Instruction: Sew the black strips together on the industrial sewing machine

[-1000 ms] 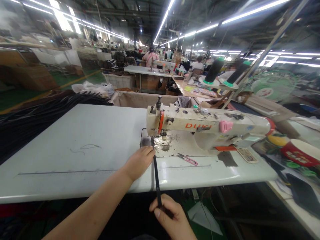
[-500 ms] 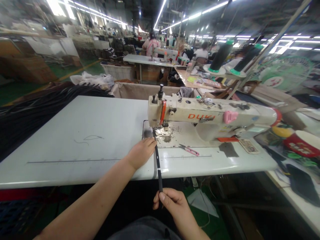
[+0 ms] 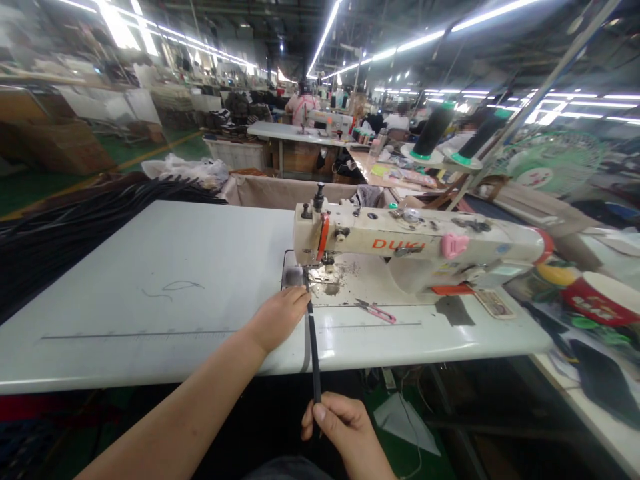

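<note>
A narrow black strap [image 3: 313,343] runs from under the presser foot of the sewing machine [image 3: 410,247] down past the front edge of the white table. My left hand [image 3: 283,317] lies just in front of the needle area, its fingers together and closed on the strap against the machine bed. Below the table edge, my right hand [image 3: 340,423] pinches the strap between thumb and fingers and keeps it fairly taut. One small white mark shows on the strap near my left fingertips. The needle tip cannot be made out.
Pink-handled thread snips [image 3: 376,311] lie right of the strap. A loose thread [image 3: 183,285] rests on the table [image 3: 225,240]. Many black straps [image 3: 75,233] are heaped along the left side. Thread cones [image 3: 433,131] stand behind the machine; people sit farther back.
The strap has slid forward toward the needle, its white mark now closer to my left fingers. Both hands keep their hold. The whole view has shifted slightly.
</note>
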Demonstrator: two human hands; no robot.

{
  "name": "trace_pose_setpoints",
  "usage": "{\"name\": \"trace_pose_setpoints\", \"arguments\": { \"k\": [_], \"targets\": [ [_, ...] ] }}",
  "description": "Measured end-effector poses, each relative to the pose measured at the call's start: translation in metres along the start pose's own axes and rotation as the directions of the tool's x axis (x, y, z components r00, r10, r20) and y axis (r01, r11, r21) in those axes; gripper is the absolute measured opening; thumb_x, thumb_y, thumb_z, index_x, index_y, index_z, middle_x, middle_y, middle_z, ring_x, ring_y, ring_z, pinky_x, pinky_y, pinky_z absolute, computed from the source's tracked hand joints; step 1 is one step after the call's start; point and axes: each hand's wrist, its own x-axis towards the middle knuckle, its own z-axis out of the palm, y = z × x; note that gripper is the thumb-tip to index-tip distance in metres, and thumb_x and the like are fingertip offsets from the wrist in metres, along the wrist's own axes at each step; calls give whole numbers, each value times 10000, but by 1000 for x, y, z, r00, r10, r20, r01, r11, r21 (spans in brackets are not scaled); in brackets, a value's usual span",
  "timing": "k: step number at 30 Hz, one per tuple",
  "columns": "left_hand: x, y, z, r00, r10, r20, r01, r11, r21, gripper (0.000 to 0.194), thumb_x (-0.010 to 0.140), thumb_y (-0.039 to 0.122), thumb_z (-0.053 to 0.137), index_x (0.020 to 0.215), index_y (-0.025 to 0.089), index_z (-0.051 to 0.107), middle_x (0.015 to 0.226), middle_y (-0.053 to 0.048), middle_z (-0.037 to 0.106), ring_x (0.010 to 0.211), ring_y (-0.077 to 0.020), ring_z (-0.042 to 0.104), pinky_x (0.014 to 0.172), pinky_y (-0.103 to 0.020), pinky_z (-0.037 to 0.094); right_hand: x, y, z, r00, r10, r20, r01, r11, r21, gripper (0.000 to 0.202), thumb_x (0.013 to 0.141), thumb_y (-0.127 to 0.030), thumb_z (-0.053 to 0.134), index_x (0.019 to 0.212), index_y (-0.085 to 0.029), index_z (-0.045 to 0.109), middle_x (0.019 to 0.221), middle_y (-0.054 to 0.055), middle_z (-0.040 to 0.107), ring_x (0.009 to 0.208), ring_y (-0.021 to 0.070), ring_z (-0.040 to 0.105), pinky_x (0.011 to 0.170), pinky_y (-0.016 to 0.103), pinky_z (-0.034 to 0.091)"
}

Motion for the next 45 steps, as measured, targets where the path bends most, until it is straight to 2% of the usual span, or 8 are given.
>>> {"name": "trace_pose_setpoints", "arguments": {
  "k": [7,11,16,21,30,37,41,45],
  "targets": [
    [-1,1,1,1000,18,-10,-17,999,48,278,1030,156,430,1215,106,631,1234,-133,672,1247,-258,598,1073,-406,516,1,5,-2,1000,-13,15,13,1000,-21,466,883,-621,668,745,-198,808,674,44,704,675,177,602,689,293,427],
    [1,2,-1,999,38,3,-38,996,81,265,1026,146,427,1165,116,650,1214,-126,680,1225,-260,612,1070,-406,519,1,8,-5,999,-24,42,27,998,-53,454,913,-604,642,786,-205,818,693,48,714,688,179,611,697,294,440],
    [1,1,2,1000,24,-16,-23,997,73,282,1026,158,441,1230,104,629,1226,-123,674,1233,-264,610,1084,-398,516,4,16,-7,996,-50,76,55,997,-62,443,931,-591,625,812,-213,822,696,49,722,665,173,604,673,287,450],
    [1,1,4,1000,11,-16,-10,999,48,269,1025,168,448,1216,106,629,1214,-130,674,1247,-271,601,1088,-412,512,6,17,-9,988,-113,109,124,987,-103,438,953,-561,607,793,-217,826,725,54,717,726,188,629,746,306,459],
    [1,1,4,999,-3,-48,4,1000,16,272,1018,161,447,1220,122,625,1210,-131,676,1230,-261,615,1078,-416,526,9,18,-8,986,-158,44,163,978,-131,426,871,-600,695,724,-215,801,796,57,654,790,206,616,754,322,454],
    [0,-1,4,998,-6,-66,9,999,36,275,1016,146,440,1213,113,630,1243,-154,661,1203,-264,634,1045,-423,553,15,7,-2,987,-138,-83,131,988,-78,354,860,-556,721,770,-218,774,865,56,716,887,236,657,851,342,474],
    [0,0,1,998,-7,-57,8,1000,22,258,1019,154,440,1184,120,636,1225,-144,665,1193,-260,635,1042,-416,554,22,13,0,990,-80,-120,83,996,15,356,857,-555,724,919,-209,775,786,47,756,757,205,650,767,325,489],
    [1,1,0,998,-9,-66,10,1000,21,260,1027,172,436,1173,117,643,1223,-145,664,1168,-258,644,1031,-415,562,22,17,0,995,-38,-87,43,998,52,380,896,-563,683,879,-191,761,661,33,739,651,182,644,698,305,484]
  ]
}}
